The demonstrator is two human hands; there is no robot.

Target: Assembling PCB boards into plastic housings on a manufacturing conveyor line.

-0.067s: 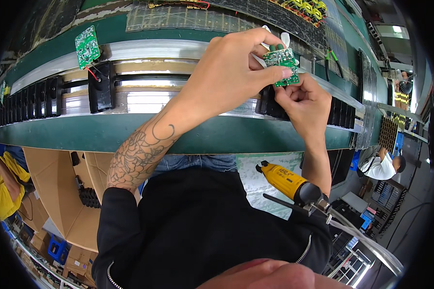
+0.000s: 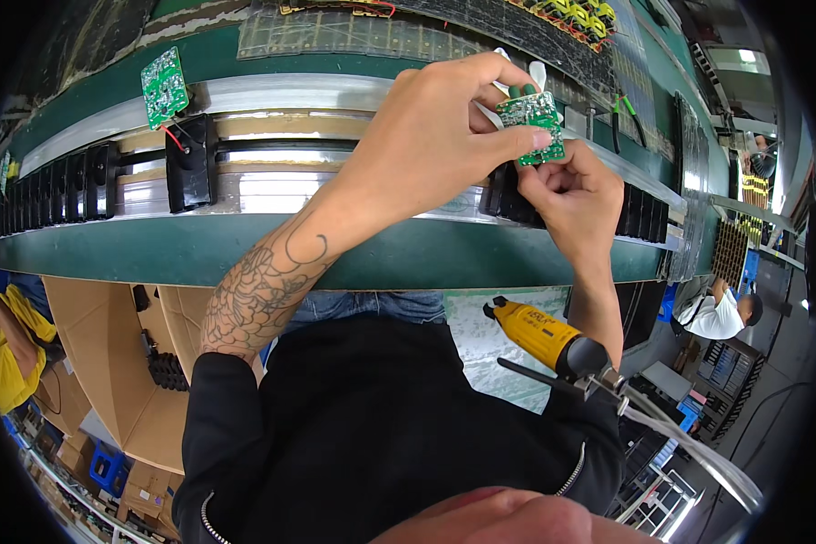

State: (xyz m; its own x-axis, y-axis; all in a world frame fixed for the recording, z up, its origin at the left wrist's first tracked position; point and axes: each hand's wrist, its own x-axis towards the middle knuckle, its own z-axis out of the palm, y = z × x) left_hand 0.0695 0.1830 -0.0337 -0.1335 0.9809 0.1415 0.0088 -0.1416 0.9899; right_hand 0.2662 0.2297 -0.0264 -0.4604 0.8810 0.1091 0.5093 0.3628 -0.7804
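My left hand (image 2: 435, 136) holds a green circuit board (image 2: 537, 113) between thumb and fingers, with its soldered face showing. Dark green rounded ends (image 2: 521, 90) stick out at the board's upper edge. Just below it, my right hand (image 2: 576, 186) is closed in a pinch at the board's lower edge; whatever its fingertips grip is hidden. Beneath both hands a black plastic housing (image 2: 508, 195) sits on the metal rail, partly covered. Farther left, another green circuit board (image 2: 164, 89) leans up behind a black housing (image 2: 190, 168), with a red wire between them.
Rows of black housings (image 2: 59, 186) line the rail (image 2: 281, 190). A yellow air tool (image 2: 539, 335) with hoses hangs near my right forearm. An open cardboard box (image 2: 109, 363) stands below the green bench edge (image 2: 363, 258) at left. Other people (image 2: 716, 313) are at both sides.
The yellow air tool has swung slightly to the right. Both hands and the held board stay almost where they were.
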